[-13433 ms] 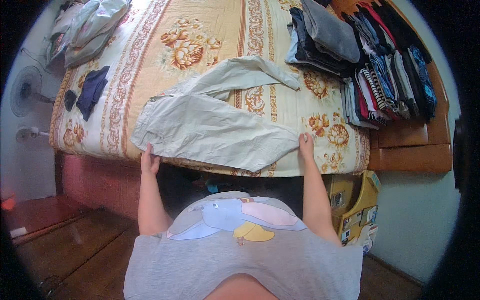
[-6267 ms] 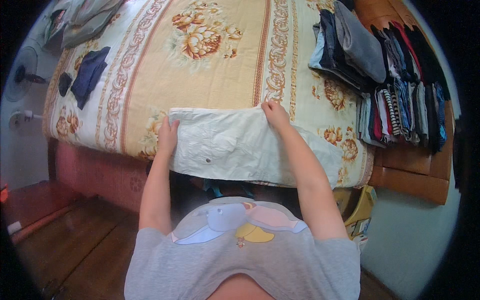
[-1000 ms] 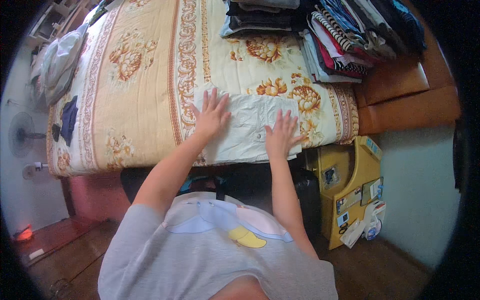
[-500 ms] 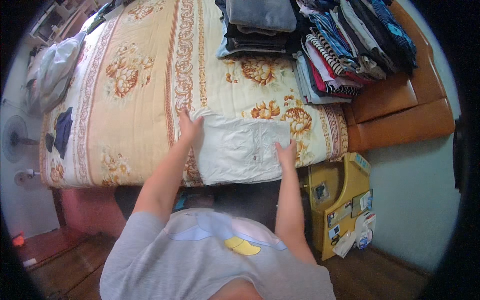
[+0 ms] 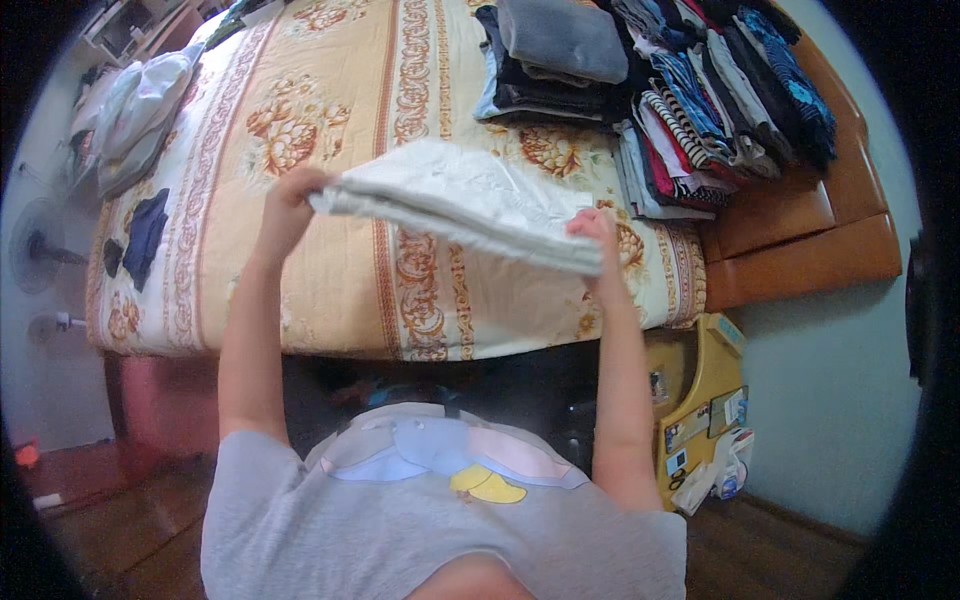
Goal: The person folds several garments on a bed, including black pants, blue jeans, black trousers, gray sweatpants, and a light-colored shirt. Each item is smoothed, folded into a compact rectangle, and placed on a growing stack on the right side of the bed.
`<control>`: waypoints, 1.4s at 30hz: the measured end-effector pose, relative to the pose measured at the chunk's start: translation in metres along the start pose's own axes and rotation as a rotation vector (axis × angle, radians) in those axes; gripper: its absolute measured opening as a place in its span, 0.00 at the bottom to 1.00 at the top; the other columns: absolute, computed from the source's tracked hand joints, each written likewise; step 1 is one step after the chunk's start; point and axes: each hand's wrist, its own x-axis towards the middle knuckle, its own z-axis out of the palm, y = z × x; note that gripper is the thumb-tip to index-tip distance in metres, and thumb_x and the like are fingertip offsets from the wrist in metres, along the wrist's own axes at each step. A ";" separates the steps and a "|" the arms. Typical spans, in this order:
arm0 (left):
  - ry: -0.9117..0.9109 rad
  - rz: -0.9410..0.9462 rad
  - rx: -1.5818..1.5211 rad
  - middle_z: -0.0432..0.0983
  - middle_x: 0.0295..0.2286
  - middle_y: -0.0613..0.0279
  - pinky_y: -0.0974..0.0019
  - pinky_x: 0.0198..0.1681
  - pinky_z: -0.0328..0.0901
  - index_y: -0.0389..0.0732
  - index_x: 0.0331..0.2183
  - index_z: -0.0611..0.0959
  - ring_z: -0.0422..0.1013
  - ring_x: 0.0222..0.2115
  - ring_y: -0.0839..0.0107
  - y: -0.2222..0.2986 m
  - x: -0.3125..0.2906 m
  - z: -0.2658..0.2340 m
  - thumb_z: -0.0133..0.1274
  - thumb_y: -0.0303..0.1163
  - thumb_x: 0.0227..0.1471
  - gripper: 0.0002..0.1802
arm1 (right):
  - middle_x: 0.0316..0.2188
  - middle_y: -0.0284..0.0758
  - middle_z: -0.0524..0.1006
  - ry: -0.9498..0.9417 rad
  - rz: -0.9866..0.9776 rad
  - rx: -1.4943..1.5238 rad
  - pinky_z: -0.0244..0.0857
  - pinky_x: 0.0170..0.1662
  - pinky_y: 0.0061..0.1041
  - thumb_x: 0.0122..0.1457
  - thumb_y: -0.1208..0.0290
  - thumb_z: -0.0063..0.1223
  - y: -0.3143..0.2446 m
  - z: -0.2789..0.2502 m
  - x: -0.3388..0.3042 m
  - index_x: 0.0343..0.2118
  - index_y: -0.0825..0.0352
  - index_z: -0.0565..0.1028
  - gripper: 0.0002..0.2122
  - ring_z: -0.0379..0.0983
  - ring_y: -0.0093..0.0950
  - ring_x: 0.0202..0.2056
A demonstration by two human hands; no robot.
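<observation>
A white folded garment [image 5: 470,190] is held up by its near edge over the flowered bedspread [image 5: 330,240]. Several layers of cloth show along that raised edge, and the rest slopes away behind it. My left hand [image 5: 296,192] grips the left end, fingers closed around the cloth. At the right end, my right hand [image 5: 597,240] is closed on the same edge. What kind of garment it is cannot be made out.
Beyond my right hand stand a stack of dark and grey folded clothes [image 5: 560,50] and a pile of coloured clothes [image 5: 690,130] near the brown headboard [image 5: 800,230]. Dark cloth pieces [image 5: 148,235] and a pale bag [image 5: 145,120] lie left. A yellow cabinet [image 5: 690,400] stands right.
The white garment lay flat on the bed under both hands; its near edge is now lifted. My left hand has moved left and up, my right hand slightly right and up.
</observation>
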 end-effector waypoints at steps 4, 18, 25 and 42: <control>0.037 0.016 0.313 0.74 0.30 0.54 0.67 0.34 0.66 0.40 0.29 0.82 0.71 0.31 0.61 -0.062 -0.093 0.030 0.48 0.14 0.37 0.15 | 0.29 0.32 0.69 0.045 -0.708 -1.080 0.57 0.43 0.30 0.43 0.70 0.51 0.107 0.006 -0.026 0.25 0.63 0.72 0.05 0.66 0.31 0.36; -0.265 -0.072 0.718 0.46 0.58 0.63 0.32 0.52 0.37 0.58 0.53 0.64 0.41 0.59 0.61 -0.035 -0.056 0.134 0.47 0.47 0.47 0.29 | 0.58 0.34 0.54 0.104 -0.300 -1.567 0.33 0.54 0.61 0.54 0.57 0.43 0.138 0.092 -0.017 0.54 0.53 0.60 0.23 0.44 0.34 0.60; -0.197 -0.166 0.714 0.45 0.58 0.65 0.33 0.54 0.34 0.59 0.55 0.60 0.40 0.59 0.56 -0.096 -0.042 0.160 0.41 0.53 0.49 0.31 | 0.61 0.30 0.48 0.225 -0.045 -1.577 0.29 0.53 0.63 0.56 0.56 0.39 0.168 0.064 0.026 0.58 0.50 0.53 0.25 0.40 0.32 0.61; -0.169 -0.360 0.354 0.63 0.47 0.51 0.58 0.51 0.55 0.40 0.49 0.64 0.60 0.48 0.53 -0.091 -0.069 0.095 0.54 0.41 0.42 0.32 | 0.53 0.57 0.53 0.639 -0.035 -0.925 0.43 0.57 0.44 0.45 0.68 0.56 0.170 0.062 -0.027 0.51 0.78 0.53 0.34 0.46 0.43 0.58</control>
